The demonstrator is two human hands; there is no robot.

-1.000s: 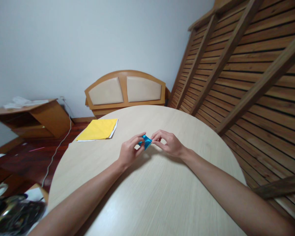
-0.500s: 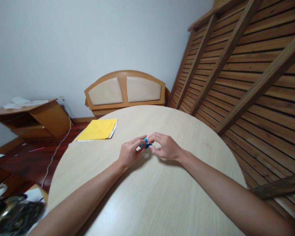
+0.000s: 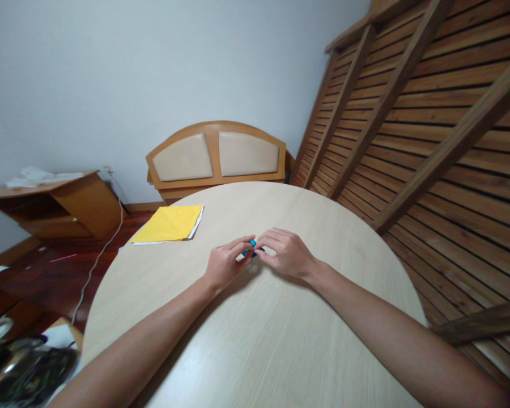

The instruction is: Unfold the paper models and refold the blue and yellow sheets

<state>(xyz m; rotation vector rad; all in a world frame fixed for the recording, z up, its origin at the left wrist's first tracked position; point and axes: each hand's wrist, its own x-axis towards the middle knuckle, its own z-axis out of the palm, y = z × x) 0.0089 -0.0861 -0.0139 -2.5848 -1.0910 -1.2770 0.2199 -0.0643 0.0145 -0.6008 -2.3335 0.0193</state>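
Observation:
A small shiny blue object (image 3: pixel 252 243) is between my hands just above the middle of the table; fingers cover much of it, and its kind is unclear. My left hand (image 3: pixel 228 262) holds it from the left, thumb below and fingers over the top. From the other side, my right hand (image 3: pixel 287 252) pinches its right part with thumb and fingertips brought together. Both hands are close to the pale round wooden table (image 3: pixel 280 334), casting shadows on it.
A yellow folder (image 3: pixel 170 223) with white sheets under it lies at the table's left edge. Behind the table stands a headboard (image 3: pixel 215 127). Slatted wooden panels (image 3: pixel 408 136) lean on the right. A low cabinet (image 3: pixel 85 204) and a white cable (image 3: pixel 97 262) are at left.
My right thumb and fingertips have closed in on the blue object, where they stood wider apart before. Less of it shows now. My left hand has barely moved.

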